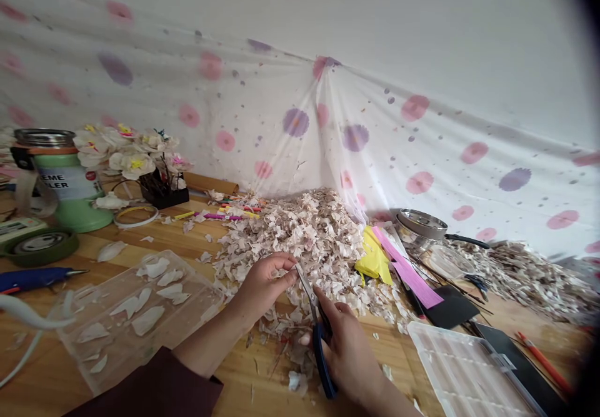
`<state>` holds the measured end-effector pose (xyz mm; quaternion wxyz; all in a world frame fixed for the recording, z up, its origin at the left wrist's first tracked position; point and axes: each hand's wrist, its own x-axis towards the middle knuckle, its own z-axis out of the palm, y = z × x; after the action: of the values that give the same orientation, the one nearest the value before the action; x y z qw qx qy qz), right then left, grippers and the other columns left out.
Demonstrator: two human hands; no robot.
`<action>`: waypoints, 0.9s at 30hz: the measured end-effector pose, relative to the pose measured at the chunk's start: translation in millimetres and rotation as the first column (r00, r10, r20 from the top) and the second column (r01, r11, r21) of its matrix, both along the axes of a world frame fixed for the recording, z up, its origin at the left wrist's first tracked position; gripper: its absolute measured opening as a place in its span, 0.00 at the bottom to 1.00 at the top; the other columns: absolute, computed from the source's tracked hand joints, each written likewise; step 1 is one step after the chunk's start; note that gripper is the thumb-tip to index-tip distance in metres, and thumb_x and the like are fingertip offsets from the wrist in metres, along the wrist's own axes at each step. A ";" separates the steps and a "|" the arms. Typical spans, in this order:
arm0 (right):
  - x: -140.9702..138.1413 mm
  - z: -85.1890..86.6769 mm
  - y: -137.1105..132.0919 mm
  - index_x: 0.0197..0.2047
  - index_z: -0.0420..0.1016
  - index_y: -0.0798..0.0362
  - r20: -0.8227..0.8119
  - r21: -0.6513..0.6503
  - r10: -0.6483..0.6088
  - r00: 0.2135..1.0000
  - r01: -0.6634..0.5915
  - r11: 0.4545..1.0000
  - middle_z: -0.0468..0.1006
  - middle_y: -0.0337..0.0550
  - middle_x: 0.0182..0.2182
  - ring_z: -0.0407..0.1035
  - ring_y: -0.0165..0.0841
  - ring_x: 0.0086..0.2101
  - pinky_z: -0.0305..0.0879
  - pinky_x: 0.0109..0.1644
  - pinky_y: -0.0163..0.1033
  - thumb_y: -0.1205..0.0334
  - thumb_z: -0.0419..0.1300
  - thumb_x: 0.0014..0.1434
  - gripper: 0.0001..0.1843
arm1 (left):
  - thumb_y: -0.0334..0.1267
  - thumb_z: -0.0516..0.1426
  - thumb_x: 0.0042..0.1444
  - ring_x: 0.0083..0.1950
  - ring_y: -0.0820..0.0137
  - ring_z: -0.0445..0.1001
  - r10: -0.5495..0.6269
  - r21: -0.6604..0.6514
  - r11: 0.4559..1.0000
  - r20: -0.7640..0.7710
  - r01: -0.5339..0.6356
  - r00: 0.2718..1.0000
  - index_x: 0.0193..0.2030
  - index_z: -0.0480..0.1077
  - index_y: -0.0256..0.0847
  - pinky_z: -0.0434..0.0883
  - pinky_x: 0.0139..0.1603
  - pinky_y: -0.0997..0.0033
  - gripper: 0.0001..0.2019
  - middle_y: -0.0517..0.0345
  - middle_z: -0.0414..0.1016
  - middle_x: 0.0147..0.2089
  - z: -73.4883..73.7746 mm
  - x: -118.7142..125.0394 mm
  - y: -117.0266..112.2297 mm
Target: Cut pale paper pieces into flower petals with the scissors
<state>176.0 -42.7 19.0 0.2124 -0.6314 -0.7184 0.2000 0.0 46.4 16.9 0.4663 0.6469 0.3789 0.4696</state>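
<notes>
My right hand (349,351) grips a pair of scissors with dark blue handles (320,367), and the silver blades (305,284) point up and to the left. Just at the blade tips, the thumb and fingers of my left hand (265,284) are pinched together. Whatever they pinch is too small and too covered to make out. Behind both hands rises a large heap of pale, dry petal-like pieces (300,220). More scraps (296,379) lie on the wood below the scissors.
At left, a clear plastic lid (187,339) holds several white petals, near a blue glue gun (37,278), a green flask (77,192) and white flowers (134,162). To the right are yellow paper (374,257), a pink strip (412,273), a metal pan (422,222) and a divided plastic box (462,367).
</notes>
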 end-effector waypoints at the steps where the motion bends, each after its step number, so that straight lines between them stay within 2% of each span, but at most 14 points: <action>1: 0.0 -0.4 0.4 0.67 0.59 0.60 0.000 0.003 -0.004 1.000 0.004 1.000 0.78 0.50 0.34 0.67 0.44 0.42 0.61 0.45 0.40 0.56 0.57 0.60 0.34 | 0.42 0.58 0.51 0.51 0.58 0.71 0.001 0.001 1.000 0.000 -0.001 1.000 0.28 0.76 0.41 0.61 0.58 0.59 0.09 0.50 0.74 0.47 -0.5 0.0 0.3; 9: 0.5 -1.7 2.0 0.66 0.60 0.60 0.052 0.040 0.003 0.999 -0.005 0.999 0.78 0.48 0.30 0.66 0.43 0.40 0.61 0.46 0.39 0.63 0.57 0.59 0.33 | 0.41 0.59 0.49 0.50 0.60 0.72 0.022 -0.013 1.000 0.013 -0.022 1.000 0.24 0.73 0.41 0.63 0.57 0.61 0.08 0.50 0.75 0.44 10.1 0.8 -4.1; 17: 0.4 -2.7 2.2 0.67 0.59 0.60 0.049 0.024 -0.018 0.999 0.017 1.000 0.78 0.53 0.36 0.68 0.44 0.42 0.63 0.45 0.41 0.63 0.58 0.59 0.34 | 0.41 0.58 0.49 0.52 0.58 0.72 0.022 -0.013 1.000 -0.011 -0.023 1.000 0.28 0.75 0.40 0.63 0.58 0.60 0.08 0.49 0.76 0.47 10.5 -0.3 -4.6; 27: 0.2 -0.4 2.0 0.64 0.64 0.56 -0.015 0.012 -0.014 1.000 0.014 1.000 0.78 0.50 0.37 0.70 0.40 0.39 0.63 0.43 0.36 0.68 0.58 0.56 0.31 | 0.41 0.59 0.49 0.54 0.56 0.71 0.020 -0.020 1.000 -0.024 -0.020 1.000 0.29 0.75 0.40 0.62 0.58 0.57 0.07 0.48 0.75 0.49 10.2 -3.7 -3.2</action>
<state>176.2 -40.6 18.6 0.2232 -0.6335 -0.7137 0.1987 -3.7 43.2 27.0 0.4637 0.6438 0.3957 0.4625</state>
